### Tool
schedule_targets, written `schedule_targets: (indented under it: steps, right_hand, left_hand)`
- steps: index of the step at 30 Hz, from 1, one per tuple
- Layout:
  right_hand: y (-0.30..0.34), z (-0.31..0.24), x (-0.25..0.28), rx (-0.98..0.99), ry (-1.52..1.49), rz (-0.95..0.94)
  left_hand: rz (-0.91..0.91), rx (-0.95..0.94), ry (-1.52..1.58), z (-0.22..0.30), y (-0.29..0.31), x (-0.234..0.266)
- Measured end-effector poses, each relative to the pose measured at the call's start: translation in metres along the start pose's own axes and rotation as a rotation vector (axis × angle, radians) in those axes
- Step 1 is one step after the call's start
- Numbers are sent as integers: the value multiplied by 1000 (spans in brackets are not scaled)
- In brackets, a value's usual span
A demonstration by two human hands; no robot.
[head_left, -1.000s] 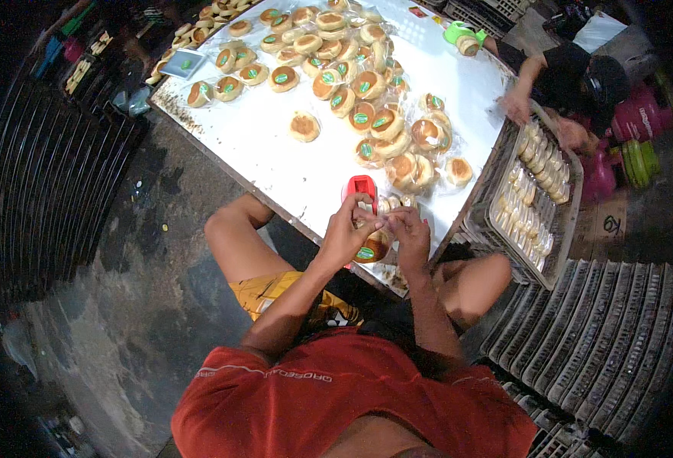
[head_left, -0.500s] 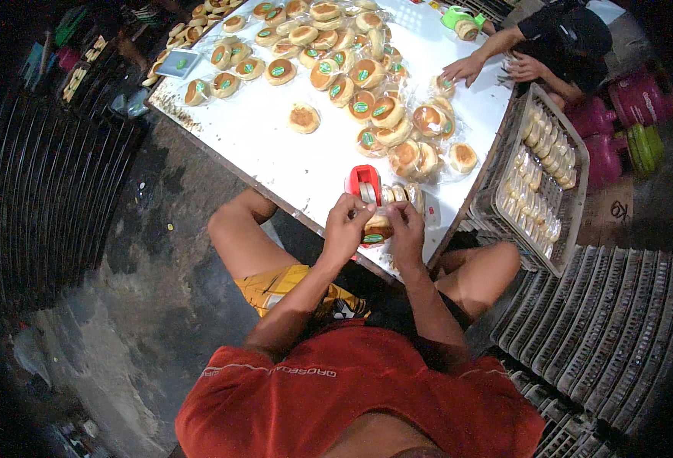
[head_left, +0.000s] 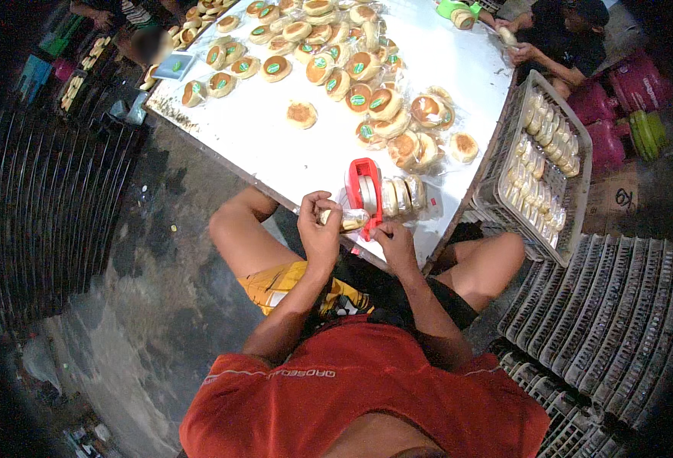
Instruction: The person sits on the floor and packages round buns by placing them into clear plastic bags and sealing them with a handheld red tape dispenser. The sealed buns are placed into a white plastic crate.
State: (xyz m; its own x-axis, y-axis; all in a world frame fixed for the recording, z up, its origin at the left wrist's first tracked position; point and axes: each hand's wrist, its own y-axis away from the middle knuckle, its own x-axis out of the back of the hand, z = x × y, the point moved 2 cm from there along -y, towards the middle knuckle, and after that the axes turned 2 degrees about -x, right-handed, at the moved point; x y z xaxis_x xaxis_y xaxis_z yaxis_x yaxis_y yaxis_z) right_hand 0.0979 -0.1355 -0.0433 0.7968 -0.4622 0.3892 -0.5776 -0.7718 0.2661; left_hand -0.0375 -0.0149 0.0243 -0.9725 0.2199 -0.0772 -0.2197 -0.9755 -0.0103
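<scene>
At the table's near edge my left hand (head_left: 320,233) grips a flat round bun in a clear plastic bag (head_left: 350,220), held on its side. A red tape dispenser (head_left: 363,169) with pale rolls stands just right of that bun. My right hand (head_left: 397,246) is closed in a pinch at the near end of the dispenser; what is between its fingertips is too small to make out. Right of the dispenser, several bagged buns (head_left: 402,195) stand on edge in a row.
Many bagged buns with green labels (head_left: 363,67) cover the far part of the white table (head_left: 252,145). One bun (head_left: 301,114) lies apart. A crate of packed buns (head_left: 483,183) stands at right. Across the table a co-worker (head_left: 558,53) holds a bun. Stacked trays (head_left: 596,320) stand nearby.
My hands have moved apart; the left took the bagged bun leftward and turned it on its side, the right went to the dispenser's near end. The co-worker's hands left the table and now hold a bun.
</scene>
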Motion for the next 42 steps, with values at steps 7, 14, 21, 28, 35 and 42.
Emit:
schedule_targets:
  steps: [7, 14, 21, 28, 35, 42]
  right_hand:
    - [13, -1, 21, 3, 51, -39]
    - [5, -80, 34, 217, -276, 3]
    - [10, -74, 42, 508, 166, 125]
    - [-35, -19, 65, 131, -851, 401]
    - [-92, 63, 122, -141, 233, 122]
    - [-104, 47, 82, -81, 70, 312]
  left_hand:
    - [-19, -13, -167, 3, 6, -11]
    - [-254, 56, -148, 23, 22, -33]
    - [-157, -23, -134, 24, 15, -39]
    - [-458, -429, -212, 4, -14, -122]
    - [-178, -113, -832, -74, -207, -218]
    - [-568, 445, -385, -144, -288, -169]
